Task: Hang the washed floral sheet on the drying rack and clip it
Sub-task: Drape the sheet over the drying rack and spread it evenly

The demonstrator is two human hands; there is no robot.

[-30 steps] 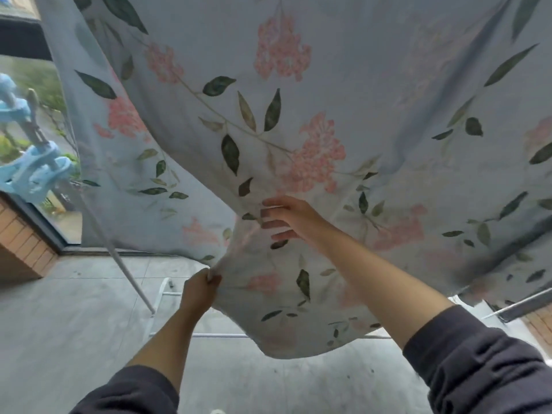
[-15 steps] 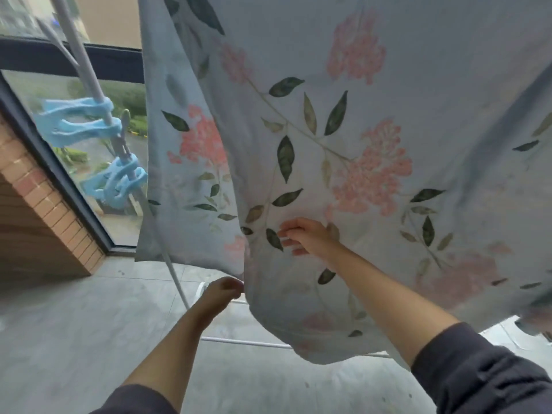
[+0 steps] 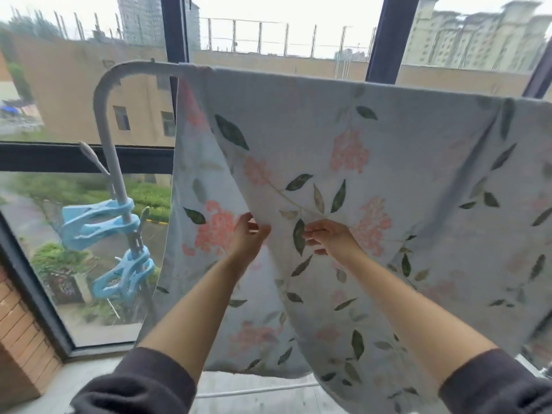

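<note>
The pale blue floral sheet (image 3: 388, 162) hangs over the top bar of the white drying rack (image 3: 103, 94), filling the middle and right of the view. Its front layer has a slanting edge running down the middle. My left hand (image 3: 249, 234) pinches that edge from the left. My right hand (image 3: 330, 239) grips the same fold just to the right, fingers closed on the cloth. Two light blue clips (image 3: 98, 222) (image 3: 124, 277) are clamped on the rack's left upright, apart from the sheet.
A large window with a dark frame (image 3: 86, 158) stands right behind the rack. A brick wall (image 3: 21, 333) is at the lower left. A low white rack bar (image 3: 257, 391) crosses near the floor under the sheet.
The view has tilted up from the floor to the rack's top bar and window. Both hands have risen and come together on the sheet's front edge; the left hand shifted from the lower corner.
</note>
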